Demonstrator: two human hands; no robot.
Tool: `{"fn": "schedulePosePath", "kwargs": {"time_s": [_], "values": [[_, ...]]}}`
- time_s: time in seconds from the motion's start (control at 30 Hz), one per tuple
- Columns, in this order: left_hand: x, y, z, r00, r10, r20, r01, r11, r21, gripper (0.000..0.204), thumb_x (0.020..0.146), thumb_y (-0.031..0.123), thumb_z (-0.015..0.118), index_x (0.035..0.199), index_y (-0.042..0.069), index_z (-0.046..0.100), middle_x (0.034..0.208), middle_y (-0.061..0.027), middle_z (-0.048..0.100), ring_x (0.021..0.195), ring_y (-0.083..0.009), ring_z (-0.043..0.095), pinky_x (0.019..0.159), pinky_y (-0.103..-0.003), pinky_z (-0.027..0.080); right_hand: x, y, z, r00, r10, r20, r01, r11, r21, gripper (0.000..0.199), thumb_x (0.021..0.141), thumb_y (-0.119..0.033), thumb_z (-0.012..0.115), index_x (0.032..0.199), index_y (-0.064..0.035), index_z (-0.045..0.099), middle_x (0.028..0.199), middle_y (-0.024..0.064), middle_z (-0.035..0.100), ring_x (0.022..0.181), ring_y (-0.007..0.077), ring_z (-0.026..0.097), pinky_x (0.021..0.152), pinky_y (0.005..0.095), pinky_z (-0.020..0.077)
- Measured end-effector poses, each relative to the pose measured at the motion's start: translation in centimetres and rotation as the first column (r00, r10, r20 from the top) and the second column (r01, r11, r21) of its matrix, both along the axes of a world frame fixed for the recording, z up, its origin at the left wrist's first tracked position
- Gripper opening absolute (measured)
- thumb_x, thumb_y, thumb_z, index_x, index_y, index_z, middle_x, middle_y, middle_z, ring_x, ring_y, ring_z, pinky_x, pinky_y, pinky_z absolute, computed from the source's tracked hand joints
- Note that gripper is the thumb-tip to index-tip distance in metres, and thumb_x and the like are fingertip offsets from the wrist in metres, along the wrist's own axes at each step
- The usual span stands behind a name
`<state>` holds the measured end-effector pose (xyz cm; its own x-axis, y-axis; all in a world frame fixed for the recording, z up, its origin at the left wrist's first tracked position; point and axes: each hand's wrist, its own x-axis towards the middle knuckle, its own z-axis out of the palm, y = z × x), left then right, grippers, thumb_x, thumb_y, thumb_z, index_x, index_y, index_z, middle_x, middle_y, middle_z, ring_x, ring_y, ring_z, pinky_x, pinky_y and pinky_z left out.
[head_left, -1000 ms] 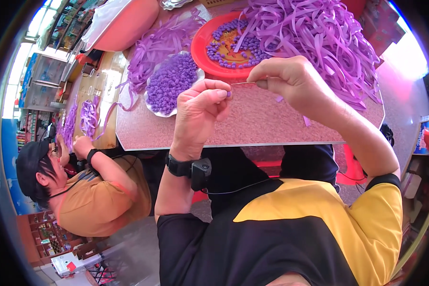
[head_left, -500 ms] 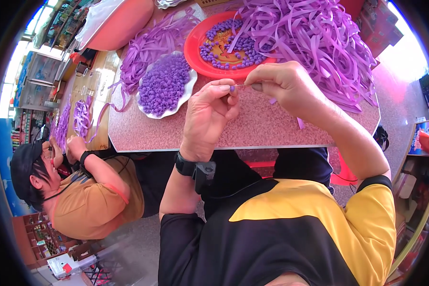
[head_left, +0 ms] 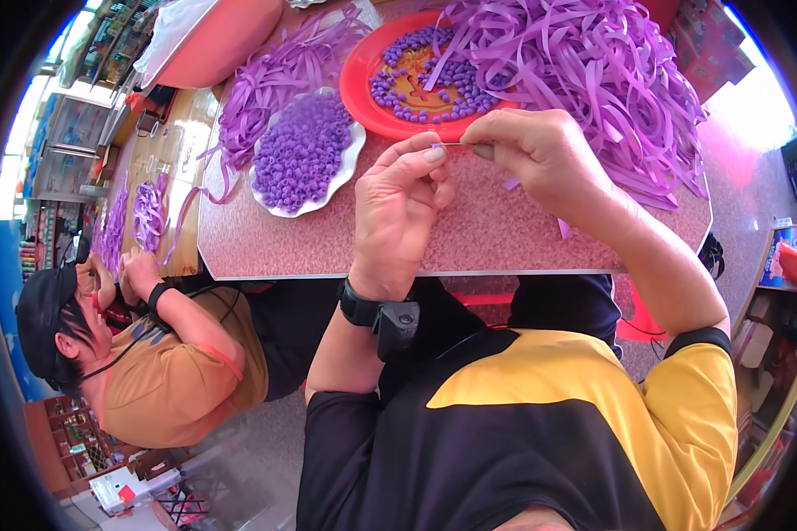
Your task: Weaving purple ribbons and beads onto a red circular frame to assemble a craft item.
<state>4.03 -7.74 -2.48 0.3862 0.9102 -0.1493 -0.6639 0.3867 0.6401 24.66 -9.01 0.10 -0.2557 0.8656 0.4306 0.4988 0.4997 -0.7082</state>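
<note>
In front of the red plate (head_left: 354, 97), my left hand (head_left: 398, 217) is closed, thumb and forefinger pinched around a small purple bead (head_left: 437, 147) that is mostly hidden. My right hand (head_left: 545, 155) pinches a thin needle (head_left: 454, 143), which spans the short gap to the left fingertips. Purple beads (head_left: 407, 96) lie scattered on the plate. Left of my left hand, a white scalloped dish (head_left: 356, 159) holds a heap of similar beads (head_left: 301, 155). A big tangle of purple ribbons (head_left: 576, 80) rises behind my right hand, with loose ends hanging near the wrist.
More purple ribbons (head_left: 270, 84) lie behind the dish on the pink table (head_left: 301, 243). A large pink basin (head_left: 217, 49) stands at the far left. Beside me on the left, a person (head_left: 168, 372) in a black cap handles ribbons at a wooden table (head_left: 184, 150).
My left hand has shifted slightly right and its fingertips have risen to the needle. The bead seen hanging at its fingertips is now mostly covered. My right hand keeps its pinch.
</note>
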Motion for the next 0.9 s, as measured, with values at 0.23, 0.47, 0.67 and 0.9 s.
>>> {"fn": "schedulePosePath", "kwargs": {"time_s": [0.23, 0.47, 0.67, 0.9], "values": [[0.1, -0.2, 0.5, 0.996, 0.047, -0.082, -0.038, 0.994, 0.106, 0.022, 0.094, 0.003, 0.060, 0.115, -0.003, 0.063, 0.098, -0.0103, 0.068, 0.084, -0.0155, 0.061, 0.065, -0.027, 0.045, 0.7, 0.1, 0.1, 1.000, 0.005, 0.020, -0.005, 1.000, -0.022, 0.020, 0.086, 0.007, 0.062, 0.104, 0.0008, 0.068, 0.082, 0.0109, 0.067, 0.072, 0.0158, 0.064, 0.066, 0.0293, 0.0514], [0.5, -0.8, 1.3, 0.964, 0.095, -0.249, -0.044, 0.978, 0.203, 0.023, 0.094, 0.003, 0.061, 0.115, -0.005, 0.065, 0.097, -0.0082, 0.069, 0.084, -0.0125, 0.064, 0.067, -0.026, 0.048, 0.3, -0.3, 0.6, 0.999, 0.052, 0.013, -0.052, 0.998, -0.029, 0.017, 0.086, 0.007, 0.062, 0.102, 0.0019, 0.068, 0.083, 0.0117, 0.068, 0.075, 0.0191, 0.068, 0.068, 0.0299, 0.0531], [0.6, -1.1, 0.7, 0.979, 0.099, -0.181, -0.053, 0.969, 0.243, 0.021, 0.094, 0.005, 0.065, 0.113, -0.005, 0.066, 0.088, -0.0067, 0.066, 0.072, -0.0123, 0.059, 0.063, -0.026, 0.047, 0.0, -0.8, 1.2, 0.998, 0.048, -0.034, -0.052, 0.990, -0.128, 0.016, 0.086, 0.009, 0.062, 0.099, 0.0035, 0.068, 0.081, 0.0106, 0.068, 0.075, 0.0148, 0.067, 0.070, 0.0273, 0.0522], [0.5, -1.6, 0.7, 0.979, 0.110, -0.171, -0.076, 0.978, 0.195, 0.022, 0.094, 0.005, 0.065, 0.114, -0.005, 0.066, 0.088, -0.0080, 0.067, 0.070, -0.0141, 0.060, 0.060, -0.028, 0.047, -0.6, -0.8, 0.2, 0.999, 0.038, -0.034, -0.037, 0.999, 0.031, 0.016, 0.086, 0.006, 0.064, 0.100, 0.0013, 0.069, 0.079, 0.0114, 0.068, 0.070, 0.0164, 0.066, 0.067, 0.0269, 0.0518]]}}
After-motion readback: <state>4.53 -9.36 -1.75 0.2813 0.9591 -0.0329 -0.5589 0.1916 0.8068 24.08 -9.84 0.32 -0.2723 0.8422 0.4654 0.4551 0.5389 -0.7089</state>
